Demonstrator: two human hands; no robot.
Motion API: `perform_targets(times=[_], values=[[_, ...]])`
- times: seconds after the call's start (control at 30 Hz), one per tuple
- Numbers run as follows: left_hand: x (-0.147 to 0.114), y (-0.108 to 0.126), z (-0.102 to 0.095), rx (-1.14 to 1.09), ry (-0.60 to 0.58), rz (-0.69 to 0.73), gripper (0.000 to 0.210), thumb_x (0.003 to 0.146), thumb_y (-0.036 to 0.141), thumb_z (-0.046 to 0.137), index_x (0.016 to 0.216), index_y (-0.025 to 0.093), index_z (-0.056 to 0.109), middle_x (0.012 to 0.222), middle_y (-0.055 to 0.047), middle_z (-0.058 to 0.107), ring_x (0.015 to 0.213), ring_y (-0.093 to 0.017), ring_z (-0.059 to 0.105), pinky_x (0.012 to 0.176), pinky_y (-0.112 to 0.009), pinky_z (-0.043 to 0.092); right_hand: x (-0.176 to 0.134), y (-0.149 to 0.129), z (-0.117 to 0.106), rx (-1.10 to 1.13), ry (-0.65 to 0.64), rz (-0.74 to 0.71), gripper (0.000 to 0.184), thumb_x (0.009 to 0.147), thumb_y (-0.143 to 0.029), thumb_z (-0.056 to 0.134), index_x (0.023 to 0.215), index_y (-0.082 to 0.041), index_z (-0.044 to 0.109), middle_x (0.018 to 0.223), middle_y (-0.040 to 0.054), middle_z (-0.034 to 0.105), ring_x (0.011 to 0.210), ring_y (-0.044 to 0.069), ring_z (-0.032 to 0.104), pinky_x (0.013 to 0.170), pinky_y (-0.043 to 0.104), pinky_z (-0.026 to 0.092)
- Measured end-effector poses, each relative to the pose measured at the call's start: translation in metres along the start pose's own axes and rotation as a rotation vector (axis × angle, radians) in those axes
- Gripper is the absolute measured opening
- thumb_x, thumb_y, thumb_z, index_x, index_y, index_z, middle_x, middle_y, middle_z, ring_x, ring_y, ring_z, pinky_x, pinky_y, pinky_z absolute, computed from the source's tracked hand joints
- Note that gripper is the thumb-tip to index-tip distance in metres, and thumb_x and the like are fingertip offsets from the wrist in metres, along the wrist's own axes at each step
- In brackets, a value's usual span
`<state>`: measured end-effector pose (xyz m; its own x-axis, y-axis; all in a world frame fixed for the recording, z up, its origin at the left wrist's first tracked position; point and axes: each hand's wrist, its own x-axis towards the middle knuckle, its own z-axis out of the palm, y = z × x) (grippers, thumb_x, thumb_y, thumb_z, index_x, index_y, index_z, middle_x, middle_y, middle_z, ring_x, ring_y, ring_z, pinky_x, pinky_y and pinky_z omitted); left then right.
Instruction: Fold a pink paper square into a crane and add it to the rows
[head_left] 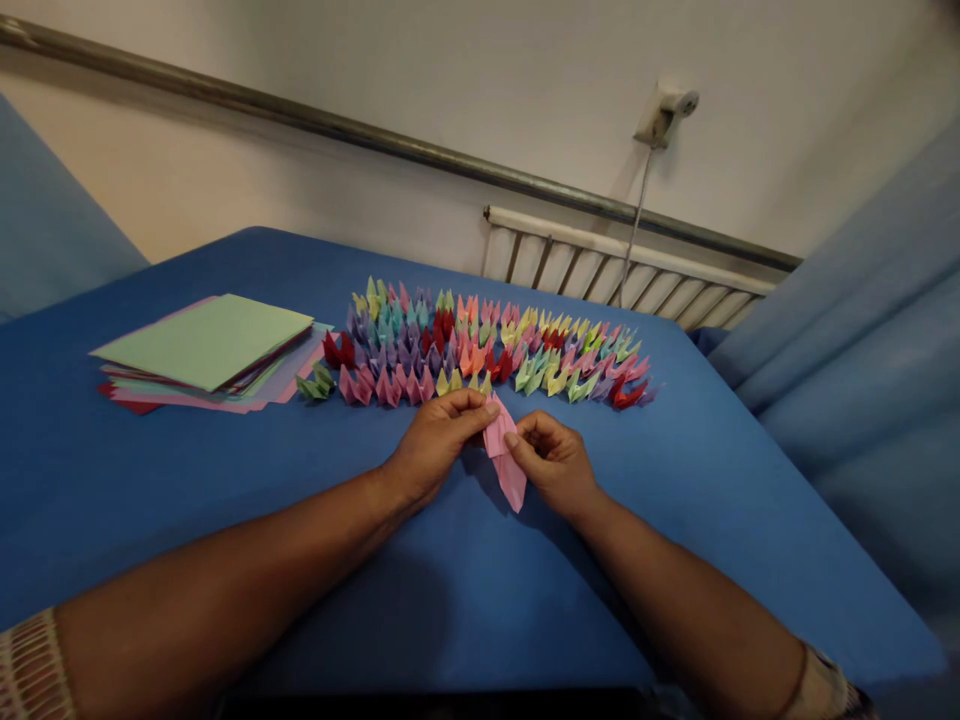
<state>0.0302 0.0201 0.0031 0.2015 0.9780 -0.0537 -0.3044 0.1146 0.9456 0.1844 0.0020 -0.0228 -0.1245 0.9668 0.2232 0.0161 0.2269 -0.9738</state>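
Observation:
A pink folded paper (pixel 510 478), long and pointed at its near end, is held up just above the table between my two hands. My left hand (pixel 442 430) pinches its upper left part between thumb and fingers. On its right edge, near the middle, my right hand (pixel 553 458) is closed with the thumb on top. Just beyond my hands stand rows of small folded paper cranes (pixel 409 345) in many colours. The fingers under the paper are partly hidden.
To the left lies a stack of coloured paper sheets (pixel 217 345), pale green on top. A blue cover (pixel 225 510) spreads over the table. Behind are a wall pipe (pixel 375 135) and a radiator (pixel 585 265); a blue curtain (pixel 862 330) hangs at the right.

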Motion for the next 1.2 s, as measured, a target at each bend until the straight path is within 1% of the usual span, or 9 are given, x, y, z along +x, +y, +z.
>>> perform_targets(times=[0.17,0.27,0.43,0.63,0.73,0.87,0.97,1.1,1.2], values=[[0.0,0.001,0.0,-0.026,-0.006,-0.017,0.022,0.077,0.034,0.073,0.073,0.014,0.064,0.066,0.002,0.059,0.059,-0.008,0.053,0.06,-0.021,0.045,0.0,0.0,0.0,0.024,-0.008,0.002,0.026,0.081,-0.039,0.068,0.069,-0.02,0.056,0.057,-0.0061,0.047,0.052,0.009,0.038,0.053,0.024,0.031],[0.002,-0.001,0.001,-0.008,-0.052,-0.004,0.026,0.08,0.04,0.07,0.081,0.015,0.064,0.073,0.0,0.062,0.065,-0.01,0.058,0.065,-0.024,0.049,0.003,0.0,-0.001,0.049,0.07,0.002,0.028,0.079,-0.041,0.07,0.068,-0.02,0.055,0.056,-0.0065,0.046,0.051,0.009,0.037,0.053,0.024,0.032],[0.002,-0.008,0.002,0.052,-0.055,0.013,0.033,0.066,0.026,0.082,0.09,0.016,0.061,0.076,0.001,0.066,0.069,-0.011,0.062,0.069,-0.024,0.051,0.01,-0.001,-0.002,0.082,0.219,-0.003,0.034,0.074,-0.047,0.073,0.066,-0.02,0.055,0.057,-0.0062,0.047,0.052,0.008,0.038,0.052,0.023,0.033],[0.002,-0.007,0.0,-0.008,-0.014,0.01,0.031,0.066,0.026,0.082,0.078,0.016,0.056,0.066,0.004,0.061,0.059,-0.009,0.06,0.062,-0.022,0.051,0.01,-0.002,-0.002,0.22,0.161,0.081,0.035,0.072,-0.049,0.075,0.068,-0.02,0.055,0.056,-0.0063,0.049,0.051,0.009,0.042,0.05,0.022,0.036],[0.003,-0.007,-0.001,0.069,-0.016,0.055,0.025,0.067,0.026,0.08,0.075,0.016,0.058,0.066,0.005,0.06,0.06,-0.009,0.059,0.062,-0.022,0.05,0.01,-0.002,-0.002,0.219,0.153,0.081,0.036,0.073,-0.051,0.074,0.069,-0.02,0.055,0.057,-0.0055,0.052,0.052,0.009,0.045,0.051,0.023,0.039],[0.005,-0.01,-0.002,0.271,-0.048,0.147,0.013,0.073,0.026,0.073,0.08,0.017,0.067,0.076,0.001,0.066,0.072,-0.012,0.062,0.071,-0.025,0.05,0.01,0.0,-0.003,0.099,0.186,0.003,0.033,0.076,-0.048,0.071,0.068,-0.02,0.055,0.056,-0.0059,0.049,0.051,0.009,0.041,0.049,0.022,0.035],[0.004,-0.013,-0.003,0.355,-0.068,0.186,0.015,0.076,0.028,0.07,0.087,0.017,0.07,0.084,-0.002,0.069,0.08,-0.016,0.064,0.079,-0.029,0.05,0.009,0.002,-0.005,-0.057,0.226,-0.093,0.027,0.082,-0.041,0.067,0.07,-0.021,0.054,0.057,-0.0055,0.049,0.052,0.009,0.041,0.051,0.023,0.035],[0.0,-0.011,0.0,0.334,-0.081,0.189,0.02,0.076,0.031,0.071,0.09,0.017,0.071,0.094,-0.005,0.071,0.089,-0.02,0.065,0.087,-0.035,0.05,0.005,0.003,-0.009,-0.366,0.233,-0.278,0.015,0.086,-0.033,0.062,0.076,-0.022,0.058,0.065,-0.0025,0.057,0.057,0.012,0.05,0.058,0.026,0.041],[-0.003,-0.007,0.002,0.261,-0.102,0.149,0.024,0.074,0.036,0.074,0.088,0.017,0.068,0.09,-0.004,0.07,0.088,-0.019,0.064,0.087,-0.034,0.051,0.001,-0.001,-0.011,-0.543,0.202,-0.396,0.008,0.088,-0.03,0.06,0.085,-0.023,0.061,0.073,0.0003,0.061,0.064,0.014,0.056,0.064,0.029,0.045]])
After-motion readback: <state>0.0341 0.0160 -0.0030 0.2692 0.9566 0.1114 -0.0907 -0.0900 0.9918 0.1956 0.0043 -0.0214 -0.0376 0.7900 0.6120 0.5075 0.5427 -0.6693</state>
